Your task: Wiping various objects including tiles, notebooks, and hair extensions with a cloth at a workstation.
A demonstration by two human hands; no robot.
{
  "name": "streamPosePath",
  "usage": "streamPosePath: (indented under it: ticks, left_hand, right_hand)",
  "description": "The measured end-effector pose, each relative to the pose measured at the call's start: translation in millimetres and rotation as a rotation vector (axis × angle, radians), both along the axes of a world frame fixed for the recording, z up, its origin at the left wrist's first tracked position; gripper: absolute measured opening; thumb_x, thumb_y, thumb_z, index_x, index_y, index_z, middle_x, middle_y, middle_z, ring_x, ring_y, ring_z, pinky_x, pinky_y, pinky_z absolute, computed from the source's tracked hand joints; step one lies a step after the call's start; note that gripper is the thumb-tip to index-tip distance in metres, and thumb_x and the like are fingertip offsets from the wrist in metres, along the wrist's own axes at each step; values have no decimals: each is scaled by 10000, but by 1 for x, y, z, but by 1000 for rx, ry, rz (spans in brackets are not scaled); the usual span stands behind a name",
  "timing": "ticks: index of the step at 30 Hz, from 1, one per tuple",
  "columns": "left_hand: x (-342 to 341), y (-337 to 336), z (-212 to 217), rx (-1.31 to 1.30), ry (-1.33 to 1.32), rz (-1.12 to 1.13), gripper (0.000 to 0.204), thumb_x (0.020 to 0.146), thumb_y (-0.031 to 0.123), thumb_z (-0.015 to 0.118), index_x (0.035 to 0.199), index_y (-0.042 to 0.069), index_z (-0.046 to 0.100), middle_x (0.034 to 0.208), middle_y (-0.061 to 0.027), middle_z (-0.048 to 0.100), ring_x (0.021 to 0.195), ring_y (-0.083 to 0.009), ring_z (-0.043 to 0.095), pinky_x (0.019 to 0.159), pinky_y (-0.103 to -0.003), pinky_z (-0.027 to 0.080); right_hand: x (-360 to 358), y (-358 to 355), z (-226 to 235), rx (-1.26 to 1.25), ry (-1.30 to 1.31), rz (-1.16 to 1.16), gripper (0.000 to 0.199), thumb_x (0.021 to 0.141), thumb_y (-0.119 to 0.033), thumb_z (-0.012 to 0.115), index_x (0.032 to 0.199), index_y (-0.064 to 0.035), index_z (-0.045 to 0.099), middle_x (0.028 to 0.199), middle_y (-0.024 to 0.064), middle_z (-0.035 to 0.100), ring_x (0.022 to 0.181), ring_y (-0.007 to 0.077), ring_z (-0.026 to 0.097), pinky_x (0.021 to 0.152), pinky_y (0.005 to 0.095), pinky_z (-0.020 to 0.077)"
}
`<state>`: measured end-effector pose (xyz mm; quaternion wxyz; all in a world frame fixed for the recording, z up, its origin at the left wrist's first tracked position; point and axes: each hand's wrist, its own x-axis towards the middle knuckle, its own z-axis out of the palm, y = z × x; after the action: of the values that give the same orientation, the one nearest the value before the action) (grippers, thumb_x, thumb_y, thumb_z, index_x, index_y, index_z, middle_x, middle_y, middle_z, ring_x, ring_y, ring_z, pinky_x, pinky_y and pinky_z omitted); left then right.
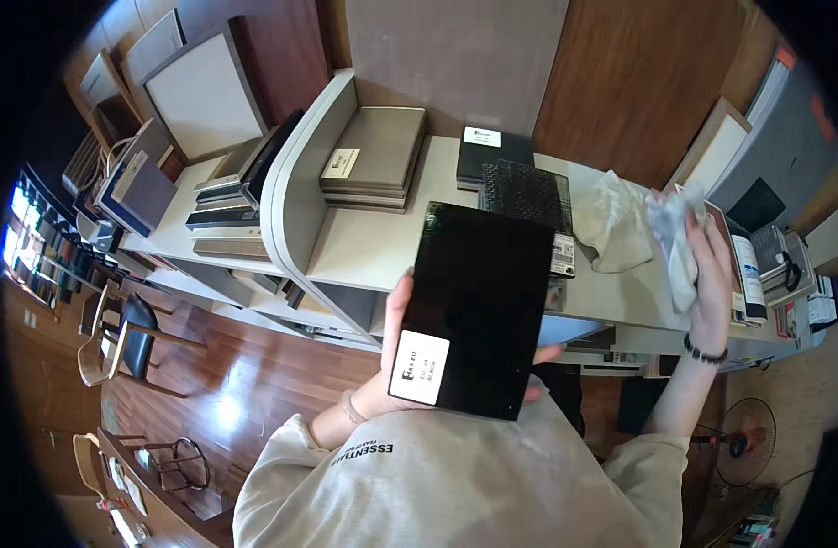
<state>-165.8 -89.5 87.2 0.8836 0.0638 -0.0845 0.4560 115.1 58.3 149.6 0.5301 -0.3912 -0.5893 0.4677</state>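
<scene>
A glossy black sample panel [484,306] with a white label in its lower left corner is held up in front of my chest. My left hand [396,320] grips it from behind, thumb along its left edge and fingertips showing past the right edge. Off to the right, my right hand [708,260] is closed on a crumpled white cloth [678,251] above the counter. A second cream cloth [611,222] lies on the counter beside it. Behind the panel sit a dark textured sample panel [528,194] and a black labelled panel [494,157].
A stack of taupe panels [382,151] stands on the counter [350,247] next to a curved white divider [286,173]. More sample boards [227,215] pile up left of it. Papers, a cylindrical container [748,269] and scissors [789,269] are at far right. A fan [746,441] stands below.
</scene>
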Motion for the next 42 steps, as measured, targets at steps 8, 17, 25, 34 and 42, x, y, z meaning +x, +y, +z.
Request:
streamPosePath:
  ticks: [8, 17, 25, 34, 42]
  left_hand:
    - [-16, 5, -1, 57, 72, 261, 1055, 714, 713, 589, 1507, 192, 127, 1536, -118, 179, 1366, -485, 174, 1045, -708, 178]
    - [-35, -2, 9, -27, 60, 247, 1058, 719, 703, 607, 1508, 193, 119, 1547, -120, 138, 1351, -496, 207, 1030, -702, 227]
    - [-57, 1, 9, -25, -55, 133, 972, 759, 697, 569, 1492, 176, 202, 1497, -153, 248, 1356, -461, 227, 1054, -667, 228]
    - [-72, 10, 17, 13, 27, 115, 868, 811, 652, 533, 1461, 132, 288, 1462, -153, 331, 1336, -416, 306, 1074, -597, 271]
    - [-82, 4, -8, -18, -147, 357, 546, 962, 448, 380, 1369, 88, 443, 1327, -140, 520, 1237, -263, 486, 1096, -397, 326]
  right_hand:
    - [5, 142, -94, -105, 330, -176, 455, 870, -282, 630, 1212, 0, 525, 1161, 175, 599, 1095, 281, 568, 950, 400, 425]
    - [-13, 95, -123, 225, -957, -385, 348, 842, -134, 630, 1181, -66, 592, 1224, 195, 575, 1123, 310, 553, 909, 372, 441]
    - [-109, -12, -8, 761, -323, -714, 346, 919, -93, 562, 1243, 25, 552, 1163, 142, 626, 1014, 200, 600, 923, 321, 447]
    - [-130, -67, 3, 682, -278, -409, 393, 852, -36, 589, 1228, 71, 552, 1204, 244, 587, 1097, 288, 581, 1012, 410, 400]
    - [-180, -116, -2, 839, -790, 341, 390, 844, -124, 482, 1170, 42, 619, 1273, 197, 570, 1277, 372, 457, 1106, 472, 272]
